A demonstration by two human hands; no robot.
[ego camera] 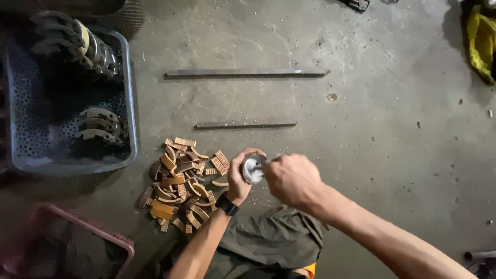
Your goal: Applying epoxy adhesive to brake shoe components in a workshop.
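My left hand grips a small round silvery metal part and holds it upright above the concrete floor. My right hand is closed in a fist right beside that part, touching its right side; whatever it holds is hidden by the fingers. A black watch sits on my left wrist. Just left of my hands lies a pile of several curved brown and tan lining pieces.
A blue-grey perforated crate at the left holds curved metal shoes. Two long flat metal bars lie on the floor ahead. A pink crate is at the bottom left, a yellow object at the top right.
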